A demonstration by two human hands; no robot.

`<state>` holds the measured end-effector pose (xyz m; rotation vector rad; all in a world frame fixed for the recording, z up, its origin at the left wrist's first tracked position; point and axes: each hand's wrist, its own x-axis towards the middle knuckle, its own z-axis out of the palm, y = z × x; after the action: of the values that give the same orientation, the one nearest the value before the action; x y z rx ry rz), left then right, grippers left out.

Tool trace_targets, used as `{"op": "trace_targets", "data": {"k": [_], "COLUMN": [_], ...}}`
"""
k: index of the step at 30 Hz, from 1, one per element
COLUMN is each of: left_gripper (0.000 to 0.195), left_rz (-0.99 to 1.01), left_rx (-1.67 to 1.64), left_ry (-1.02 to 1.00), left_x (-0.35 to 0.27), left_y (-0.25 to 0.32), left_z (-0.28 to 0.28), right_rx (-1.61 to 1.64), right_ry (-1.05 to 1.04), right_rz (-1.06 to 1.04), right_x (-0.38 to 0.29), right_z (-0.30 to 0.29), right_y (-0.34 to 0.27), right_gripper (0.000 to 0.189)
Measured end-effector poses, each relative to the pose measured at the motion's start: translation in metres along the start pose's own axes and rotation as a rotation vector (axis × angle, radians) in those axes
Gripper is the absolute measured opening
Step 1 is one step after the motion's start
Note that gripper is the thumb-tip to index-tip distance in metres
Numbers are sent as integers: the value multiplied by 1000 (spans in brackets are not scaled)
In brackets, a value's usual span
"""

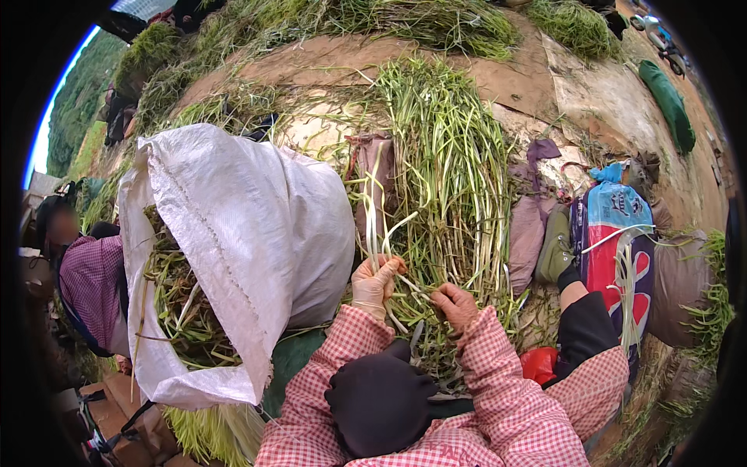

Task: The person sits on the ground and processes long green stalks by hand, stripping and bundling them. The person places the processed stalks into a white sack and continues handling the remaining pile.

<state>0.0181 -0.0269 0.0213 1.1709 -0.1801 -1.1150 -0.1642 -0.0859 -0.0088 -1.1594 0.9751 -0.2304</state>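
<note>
My left hand [373,285], in what looks like a thin pale glove, grips several white plant stems [371,219] that stick up past its fingers. To its right, my right hand [455,303] pinches the lower end of a stalk [415,285] running between the two hands. Both hands are over the near end of a thick layer of long green plants with pale stems [449,175], spread away from me. Close by on the left, a large white woven sack [233,233] gapes open, with plant scraps [189,309] inside it.
A brown wrapped bundle [374,181] lies left of the layer, a mauve cloth bundle [525,233] right. Beyond my shoe [554,245], stems lie over a printed bag [618,233]. Another person [90,286] is left of the sack. Grassy heaps [408,23] lie farther off.
</note>
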Motion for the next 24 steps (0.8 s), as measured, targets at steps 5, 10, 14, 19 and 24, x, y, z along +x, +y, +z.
{"op": "trace_targets", "data": {"k": [5, 10, 14, 19, 24], "left_gripper": [8, 19, 18, 13, 15], "left_rz": [33, 216, -26, -98, -86], "left_rx": [-36, -135, -76, -3, -129], "left_ry": [124, 388, 321, 237, 112], "left_x": [5, 27, 45, 43, 56], "left_y": [4, 78, 74, 65, 73], "left_z": [-19, -52, -29, -24, 9], "right_rx": [-168, -686, -991, -546, -289], "right_ry": [21, 25, 89, -211, -185], "right_rz": [28, 376, 142, -314, -128], "right_x": [-1, -22, -30, -14, 11], "right_z": [-39, -69, -50, -1, 32], "right_y": [38, 74, -39, -116, -25], "right_gripper": [18, 27, 23, 39, 31]}}
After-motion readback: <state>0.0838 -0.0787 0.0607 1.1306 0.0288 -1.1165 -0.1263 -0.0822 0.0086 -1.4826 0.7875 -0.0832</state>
